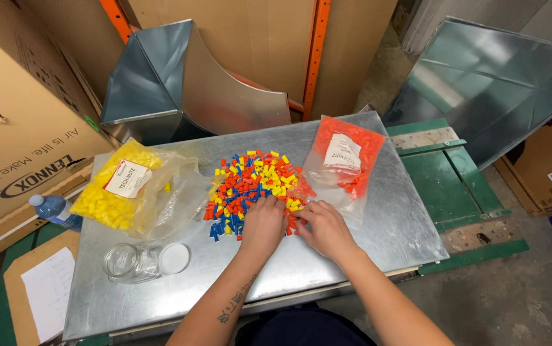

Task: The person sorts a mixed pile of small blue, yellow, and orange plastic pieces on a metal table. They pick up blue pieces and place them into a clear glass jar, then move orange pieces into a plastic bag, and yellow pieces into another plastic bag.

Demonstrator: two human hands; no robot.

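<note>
While both hands rest on the near edge of a heap of small plastic caps (253,186), red, yellow and blue all mixed together, the person looks straight down at a sheet-metal tabletop (366,237). The left hand (264,223) lies palm down with fingers curled into the heap, seemingly pinching or raking caps, though what it holds is hidden. The right hand (325,227) sits just beside it, fingers bent over a few red caps at the heap's right fringe; whether it grips any, I cannot tell. Left of the heap lies a clear bag of yellow caps (112,192), its mouth open toward the pile. To the right, a clear bag of red caps (346,154) lies with a few red ones spilling near its opening. An empty glass jar (128,261) lies tipped on its side near the front left, its white lid (175,257) beside it. A water bottle (55,210) stands off the left edge. A careless sweep could likely scatter caps across the smooth metal, push loose ones back into an open bag, or nudge the jar rolling.
</note>
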